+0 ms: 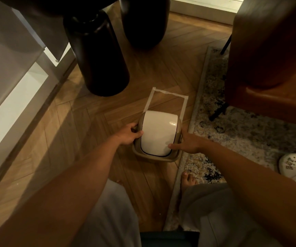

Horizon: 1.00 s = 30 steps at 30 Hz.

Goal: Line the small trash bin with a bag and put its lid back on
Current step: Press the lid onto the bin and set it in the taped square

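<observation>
A small beige trash bin [140, 154] stands on the wooden floor in the middle of the head view. Its lid with a white swing flap [158, 132] sits on top. My left hand [130, 134] grips the lid's left side, fingers curled around the beige frame. On the right side my right hand [188, 142] presses against the lid, thumb lying on the white flap. No bag is visible.
A rectangle of white tape [168, 94] marks the floor just behind the bin. Two dark round table legs [97, 56] stand beyond it. A patterned rug [232, 132], a brown armchair [272, 56], a white clog [293, 166] and my bare foot [188, 180] are to the right.
</observation>
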Each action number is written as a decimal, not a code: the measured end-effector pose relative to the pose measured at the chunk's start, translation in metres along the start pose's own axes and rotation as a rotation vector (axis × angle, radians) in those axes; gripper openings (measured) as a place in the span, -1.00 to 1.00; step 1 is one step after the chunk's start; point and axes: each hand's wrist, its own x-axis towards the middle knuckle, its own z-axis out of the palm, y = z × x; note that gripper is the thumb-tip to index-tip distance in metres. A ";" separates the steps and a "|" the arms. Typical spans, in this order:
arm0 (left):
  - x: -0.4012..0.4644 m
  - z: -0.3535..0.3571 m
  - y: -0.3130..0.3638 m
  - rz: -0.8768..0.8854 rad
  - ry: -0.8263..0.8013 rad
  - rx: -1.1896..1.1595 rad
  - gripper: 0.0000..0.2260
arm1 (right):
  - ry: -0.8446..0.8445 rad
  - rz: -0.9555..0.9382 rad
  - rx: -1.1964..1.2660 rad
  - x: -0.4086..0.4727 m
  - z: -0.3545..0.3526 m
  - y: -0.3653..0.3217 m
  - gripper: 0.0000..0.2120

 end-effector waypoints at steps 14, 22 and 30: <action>-0.001 0.003 0.002 0.009 -0.003 0.029 -0.45 | 0.030 0.005 -0.147 -0.004 0.005 0.003 0.13; -0.003 0.004 0.002 0.009 0.013 -0.013 -0.46 | 0.058 -0.028 -0.132 -0.003 0.008 0.005 -0.03; -0.003 0.007 0.005 0.012 -0.001 -0.008 -0.50 | 0.021 0.004 -0.106 -0.005 0.004 0.005 -0.25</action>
